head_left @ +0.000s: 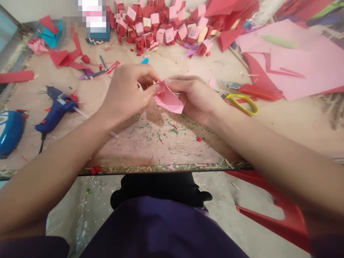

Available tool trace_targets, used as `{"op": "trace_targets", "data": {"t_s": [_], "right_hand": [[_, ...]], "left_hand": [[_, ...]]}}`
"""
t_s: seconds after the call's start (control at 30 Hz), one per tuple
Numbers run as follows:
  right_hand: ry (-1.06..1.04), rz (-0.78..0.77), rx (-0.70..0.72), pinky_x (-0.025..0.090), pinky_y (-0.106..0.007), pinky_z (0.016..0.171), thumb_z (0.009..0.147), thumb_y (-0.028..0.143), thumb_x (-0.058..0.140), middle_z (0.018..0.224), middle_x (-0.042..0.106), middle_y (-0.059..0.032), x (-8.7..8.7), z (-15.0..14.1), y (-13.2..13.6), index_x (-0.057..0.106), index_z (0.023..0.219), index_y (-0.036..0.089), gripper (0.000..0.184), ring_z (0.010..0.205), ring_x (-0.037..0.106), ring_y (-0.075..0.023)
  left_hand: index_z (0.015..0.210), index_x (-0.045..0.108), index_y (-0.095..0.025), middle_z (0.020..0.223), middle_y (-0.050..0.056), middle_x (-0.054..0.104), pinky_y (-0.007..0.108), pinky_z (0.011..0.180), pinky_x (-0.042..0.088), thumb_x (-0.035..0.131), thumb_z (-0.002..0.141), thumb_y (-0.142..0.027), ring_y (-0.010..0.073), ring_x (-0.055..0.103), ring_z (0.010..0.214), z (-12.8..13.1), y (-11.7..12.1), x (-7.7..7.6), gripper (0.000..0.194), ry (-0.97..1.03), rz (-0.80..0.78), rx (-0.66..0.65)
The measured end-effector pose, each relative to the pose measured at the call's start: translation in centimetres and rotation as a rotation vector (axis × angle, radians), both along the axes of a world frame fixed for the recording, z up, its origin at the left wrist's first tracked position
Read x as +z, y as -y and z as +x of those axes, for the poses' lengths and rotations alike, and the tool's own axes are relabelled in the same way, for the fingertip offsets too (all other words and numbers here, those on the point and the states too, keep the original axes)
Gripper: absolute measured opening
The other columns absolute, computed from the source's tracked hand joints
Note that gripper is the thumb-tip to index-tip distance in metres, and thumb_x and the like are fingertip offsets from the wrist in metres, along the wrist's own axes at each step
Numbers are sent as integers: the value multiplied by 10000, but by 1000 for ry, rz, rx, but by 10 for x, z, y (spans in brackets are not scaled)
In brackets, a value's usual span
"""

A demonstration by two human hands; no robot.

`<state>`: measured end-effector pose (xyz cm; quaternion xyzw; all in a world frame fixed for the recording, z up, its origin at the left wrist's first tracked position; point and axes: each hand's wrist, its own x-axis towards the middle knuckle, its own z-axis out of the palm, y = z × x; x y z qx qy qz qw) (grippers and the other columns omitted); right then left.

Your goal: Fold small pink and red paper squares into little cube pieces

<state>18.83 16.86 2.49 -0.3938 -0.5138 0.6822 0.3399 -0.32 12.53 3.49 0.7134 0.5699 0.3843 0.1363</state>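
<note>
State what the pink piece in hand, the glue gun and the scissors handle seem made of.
Pink piece: matte paper or thin card, by its thin edge and fold.
Glue gun: probably hard plastic, low sheen, from its smooth blue body.
Scissors handle: likely smooth plastic, given its bright, even yellow.
</note>
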Motion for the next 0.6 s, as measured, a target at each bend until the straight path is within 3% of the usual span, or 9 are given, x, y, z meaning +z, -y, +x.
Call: {"op": "trace_targets", "data": {"t_s": [0.17,0.33,0.43,0.6], "right_hand": [[-78,12,65,638,-356,776,896,332,846,961,785,-61,-1,1,-2,737,824,268,145,920,735,-243],[-105,19,20,645,-322,818,907,257,782,1051,810,-60,-3,1,-5,762,841,262,69,1014,753,-240],[-130,3,-18,649,-333,801,871,228,789,1064,827,-65,-5,0,-6,775,854,251,32,992,760,-241],[-130,-11,-22,671,-391,805,849,240,816,991,833,-71,-3,-1,-4,774,826,259,51,1008,780,-292]], "left_hand": [[854,722,-328,908,1,782,455,858,607,750,874,-279,256,749,896,-2,0,3,60,-6,121,32],[786,722,-335,904,59,699,480,862,553,676,887,-270,297,696,934,-4,-1,6,128,-166,242,-62],[800,756,-301,869,81,667,472,844,529,652,930,-286,306,688,921,-3,1,5,167,-219,192,-66],[650,670,-264,672,58,583,401,717,492,641,948,-290,264,645,780,-2,3,5,300,-222,34,-102]]}}
